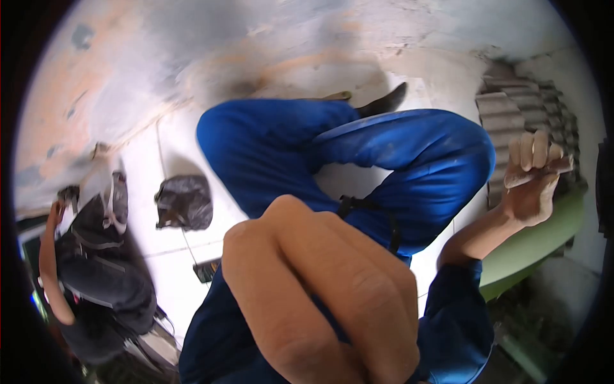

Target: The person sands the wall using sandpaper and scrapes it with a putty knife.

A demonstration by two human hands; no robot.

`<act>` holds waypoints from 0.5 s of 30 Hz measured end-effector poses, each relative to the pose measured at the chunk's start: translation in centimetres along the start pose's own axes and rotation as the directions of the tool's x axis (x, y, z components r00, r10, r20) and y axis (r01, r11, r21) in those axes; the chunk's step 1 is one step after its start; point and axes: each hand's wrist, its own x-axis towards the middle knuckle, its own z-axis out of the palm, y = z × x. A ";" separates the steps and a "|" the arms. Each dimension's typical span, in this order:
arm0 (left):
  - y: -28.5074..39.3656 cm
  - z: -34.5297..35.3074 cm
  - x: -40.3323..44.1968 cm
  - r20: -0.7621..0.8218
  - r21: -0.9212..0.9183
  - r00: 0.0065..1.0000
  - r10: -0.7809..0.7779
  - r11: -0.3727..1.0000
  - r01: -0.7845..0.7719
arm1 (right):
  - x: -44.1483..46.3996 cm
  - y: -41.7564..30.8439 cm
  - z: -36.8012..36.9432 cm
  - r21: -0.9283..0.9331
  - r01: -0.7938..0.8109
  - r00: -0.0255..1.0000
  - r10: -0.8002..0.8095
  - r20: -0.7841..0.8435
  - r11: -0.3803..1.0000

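My left hand (326,288) looms large in the lower middle, very near the camera, with its fingers bent and held together. Its fingertips are hidden, so whatever they grip cannot be made out. Out to the right, my right hand (531,173) is raised with the fingers curled round a short greyish-brown stick-like piece (559,167), one end poking out. Pale dust coats those fingers. Beyond my left hand are my bent legs in blue trousers (409,150), with a black strap (368,205) lying between them.
A crumpled black bag (184,201) and a small dark flat object (206,271) lie on white floor tiles (176,246). Another person in dark clothes (105,281) sits at left. Stacked corrugated sheets (511,115) and a green curved surface (537,243) stand at right. A stained wall (211,45) rises ahead.
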 end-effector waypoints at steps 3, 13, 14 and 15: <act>-0.5 -2.7 2.4 0.025 -0.161 0.994 -0.107 0.981 0.110 | 5.7 -2.2 1.2 -0.294 0.014 0.997 0.007 0.072 0.956; 3.1 -16.8 8.0 -0.067 0.054 0.855 -0.514 0.854 0.517 | 22.4 8.7 2.3 -0.444 0.091 0.988 -0.138 -0.075 0.891; 3.5 -18.2 8.5 -0.212 0.321 0.871 -0.444 0.810 0.491 | 23.4 9.7 2.3 -0.419 0.052 0.983 -0.120 -0.137 0.907; 4.2 -19.6 9.1 -0.235 0.480 0.851 -0.470 0.705 0.522 | 23.5 10.1 2.1 -0.385 0.048 0.985 -0.108 -0.135 0.922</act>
